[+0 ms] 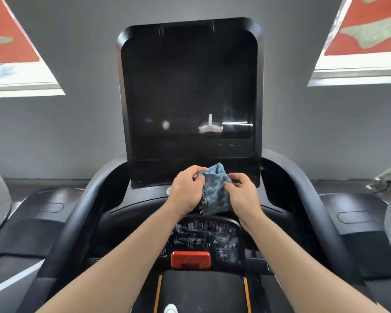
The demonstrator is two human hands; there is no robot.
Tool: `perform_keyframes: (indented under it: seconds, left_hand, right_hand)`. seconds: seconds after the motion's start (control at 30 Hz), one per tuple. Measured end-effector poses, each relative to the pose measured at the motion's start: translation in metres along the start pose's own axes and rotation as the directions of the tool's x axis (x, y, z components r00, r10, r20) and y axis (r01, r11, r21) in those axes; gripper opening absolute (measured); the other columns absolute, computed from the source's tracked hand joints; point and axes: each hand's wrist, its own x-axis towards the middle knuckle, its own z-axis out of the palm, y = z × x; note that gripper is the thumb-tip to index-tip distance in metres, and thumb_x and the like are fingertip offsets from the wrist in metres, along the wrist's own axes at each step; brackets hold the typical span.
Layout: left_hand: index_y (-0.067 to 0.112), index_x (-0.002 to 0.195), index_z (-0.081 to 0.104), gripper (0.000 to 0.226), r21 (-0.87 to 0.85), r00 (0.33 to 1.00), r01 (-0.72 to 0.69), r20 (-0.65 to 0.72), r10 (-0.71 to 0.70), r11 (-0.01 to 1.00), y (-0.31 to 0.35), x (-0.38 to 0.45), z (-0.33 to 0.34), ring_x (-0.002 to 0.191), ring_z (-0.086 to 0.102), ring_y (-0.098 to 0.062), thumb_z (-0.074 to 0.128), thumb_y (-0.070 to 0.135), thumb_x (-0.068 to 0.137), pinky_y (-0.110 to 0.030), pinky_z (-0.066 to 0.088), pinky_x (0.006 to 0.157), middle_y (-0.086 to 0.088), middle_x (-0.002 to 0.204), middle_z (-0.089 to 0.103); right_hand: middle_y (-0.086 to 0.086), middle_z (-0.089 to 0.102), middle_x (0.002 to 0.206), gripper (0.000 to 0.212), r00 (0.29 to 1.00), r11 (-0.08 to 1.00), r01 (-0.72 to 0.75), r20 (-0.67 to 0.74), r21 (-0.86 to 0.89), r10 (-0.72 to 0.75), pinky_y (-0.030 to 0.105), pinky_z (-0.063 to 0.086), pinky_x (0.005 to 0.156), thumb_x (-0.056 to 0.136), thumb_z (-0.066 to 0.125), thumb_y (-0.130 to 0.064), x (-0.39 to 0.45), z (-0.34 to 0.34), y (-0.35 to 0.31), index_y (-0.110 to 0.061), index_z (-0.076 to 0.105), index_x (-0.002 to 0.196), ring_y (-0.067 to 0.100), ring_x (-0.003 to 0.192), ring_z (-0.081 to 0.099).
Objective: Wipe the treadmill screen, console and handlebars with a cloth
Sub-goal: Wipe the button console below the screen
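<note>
Grey wall fills the background, with two framed red posters, one at upper left and one at upper right. Neighbouring machines flank the view on both sides, only partly visible.

Directly ahead stands the treadmill screen, dark and unlit, showing faint reflections of light near its lower edge. Its black frame is tilted back slightly. Below it sits the console, a black panel printed with a fan symbol, the numbers 12, 8 and 4, and labels reading MODE, PROGRAM and START. White streaks or residue mark the panel surface, heaviest on the right portion. A red stop button sits at the lower centre of the console. Black curved handlebars sweep down on either side of the console.

My left hand and my right hand are both raised between the screen base and the console. Between them I hold the cloth, a bunched blue and white mottled rag. My left hand pinches its upper left edge with curled fingers; my right hand grips its right side, fingers curled into the fabric. The cloth hangs down in front of the console top, just above the printed panel; whether it touches I cannot tell.
</note>
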Motion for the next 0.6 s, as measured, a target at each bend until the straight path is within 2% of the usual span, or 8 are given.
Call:
perform_keyframes:
  seconds: [0.07, 0.17, 0.2, 0.27, 0.33, 0.4, 0.5, 0.6]
  left_hand:
    - [0.026, 0.119, 0.072, 0.030, -0.107, 0.996, 0.012, 0.084, -0.003, 0.994, 0.007, -0.011, 0.002, 0.099, 0.072, -0.015, 0.055, 0.016, 0.096, -0.042, 0.058, 0.095, 0.006, 0.106, 0.077]
    - [0.028, 0.127, 0.067, 0.056, -0.242, 0.918, 0.028, 0.391, 0.072, 0.970, 0.014, -0.023, 0.011, 0.105, 0.069, -0.018, 0.049, -0.001, 0.083, -0.047, 0.058, 0.099, -0.004, 0.120, 0.074]
    - [0.027, 0.131, 0.066, 0.063, -0.232, 0.869, -0.011, 0.478, 0.124, 0.973, 0.015, -0.025, 0.013, 0.109, 0.069, -0.023, 0.049, -0.002, 0.077, -0.047, 0.057, 0.099, -0.006, 0.123, 0.074]
    - [0.031, 0.137, 0.065, 0.074, -0.148, 0.813, -0.122, 0.552, 0.185, 0.981, 0.010, -0.025, 0.013, 0.123, 0.067, -0.027, 0.050, 0.001, 0.071, -0.052, 0.053, 0.108, 0.002, 0.131, 0.072]
    - [0.030, 0.141, 0.065, 0.077, -0.037, 0.806, -0.197, 0.563, 0.183, 0.980, -0.006, -0.022, 0.007, 0.131, 0.061, -0.010, 0.049, -0.002, 0.073, -0.040, 0.047, 0.115, 0.013, 0.140, 0.066]
    - [0.030, 0.144, 0.063, 0.078, 0.085, 0.781, -0.256, 0.605, 0.154, 0.963, -0.021, -0.027, 0.001, 0.135, 0.052, 0.004, 0.046, -0.009, 0.079, -0.024, 0.041, 0.114, 0.016, 0.146, 0.060]
    - [0.031, 0.153, 0.052, 0.083, 0.151, 0.701, -0.410, 0.683, 0.204, 0.900, -0.025, -0.033, 0.005, 0.147, 0.038, -0.001, 0.045, -0.010, 0.081, -0.014, 0.026, 0.120, 0.014, 0.162, 0.043]
    - [0.019, 0.152, 0.054, 0.081, 0.094, 0.617, -0.581, 0.699, 0.362, 0.809, -0.008, -0.030, 0.010, 0.140, 0.041, -0.004, 0.044, -0.015, 0.079, -0.009, 0.022, 0.118, 0.006, 0.159, 0.047]
  right_hand:
    - [0.004, 0.075, 0.108, 0.015, 0.999, 0.997, 0.038, 0.016, 0.073, -0.040, 0.044, 0.061, 0.091, 0.102, 0.062, -0.031, -0.010, -0.002, -0.004, -0.027, 0.068, 0.116, 0.019, 0.098, 0.073]
    - [0.006, 0.077, 0.109, 0.031, 0.993, 0.979, 0.049, 0.096, 0.200, -0.070, 0.050, 0.060, 0.092, 0.099, 0.062, -0.051, -0.024, -0.009, -0.005, -0.027, 0.074, 0.115, 0.028, 0.105, 0.073]
    - [0.009, 0.077, 0.106, 0.030, 0.990, 0.974, 0.064, 0.107, 0.219, -0.089, 0.053, 0.061, 0.088, 0.100, 0.063, -0.050, -0.028, -0.013, -0.005, -0.027, 0.075, 0.115, 0.032, 0.104, 0.074]
    - [0.012, 0.078, 0.102, 0.019, 0.988, 0.975, 0.102, 0.095, 0.197, -0.122, 0.052, 0.063, 0.086, 0.104, 0.063, -0.033, -0.033, -0.025, -0.002, -0.026, 0.076, 0.115, 0.031, 0.099, 0.075]
    - [0.003, 0.080, 0.103, 0.020, 0.987, 0.986, 0.144, 0.056, 0.090, -0.149, 0.046, 0.060, 0.094, 0.103, 0.064, -0.016, -0.035, -0.037, 0.009, -0.027, 0.077, 0.115, 0.023, 0.102, 0.075]
    - [0.001, 0.081, 0.101, 0.024, 0.993, 0.993, 0.117, 0.011, 0.029, -0.117, 0.049, 0.058, 0.097, 0.101, 0.063, -0.009, -0.039, -0.040, 0.022, -0.024, 0.080, 0.109, 0.021, 0.100, 0.075]
    - [0.008, 0.080, 0.105, 0.021, 1.000, 0.976, -0.008, 0.007, 0.219, 0.007, 0.049, 0.056, 0.101, 0.105, 0.060, -0.017, -0.047, -0.022, 0.030, -0.017, 0.080, 0.108, 0.030, 0.108, 0.073]
    - [0.011, 0.079, 0.107, 0.017, 1.000, 0.945, 0.019, -0.030, 0.327, -0.009, 0.045, 0.056, 0.099, 0.103, 0.065, -0.017, -0.049, -0.016, 0.027, -0.013, 0.079, 0.110, 0.029, 0.105, 0.073]
